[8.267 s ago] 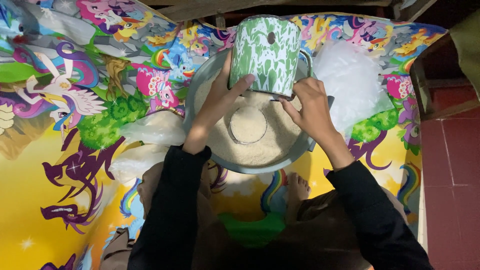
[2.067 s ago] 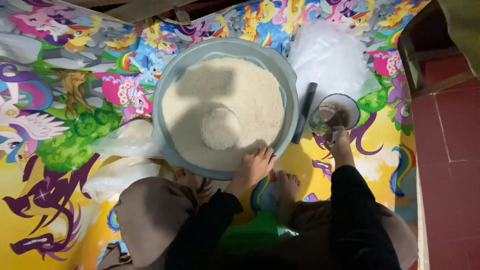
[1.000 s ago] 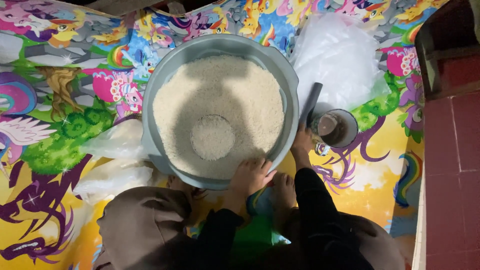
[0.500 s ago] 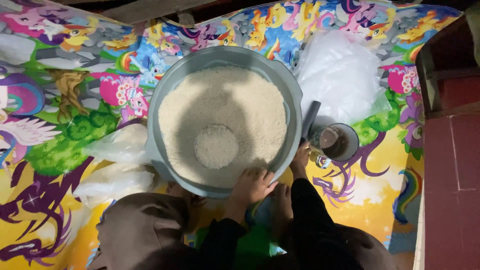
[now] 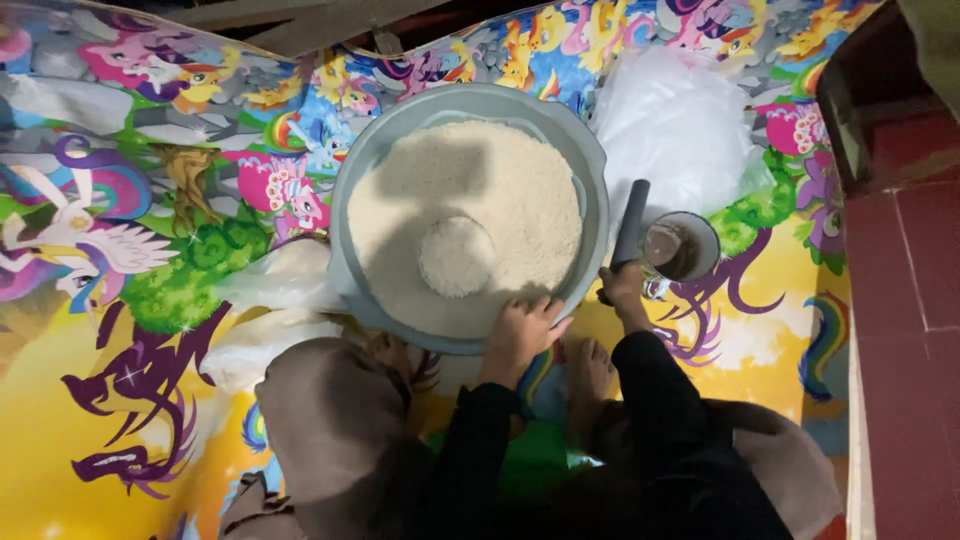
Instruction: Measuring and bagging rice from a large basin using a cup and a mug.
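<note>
The left hand [image 5: 522, 332] lay spread on the near rim of the grey basin [image 5: 352, 200], at its six o'clock. The right hand [image 5: 622, 288], at the basin's four o'clock, was closed around the black handle [image 5: 631, 222] of a small pan [image 5: 682, 246]. The rice [image 5: 500, 190] was heaped nearly level; a downward press on the rim would likely tip grains onto the colourful mat [image 5: 90, 420].
</note>
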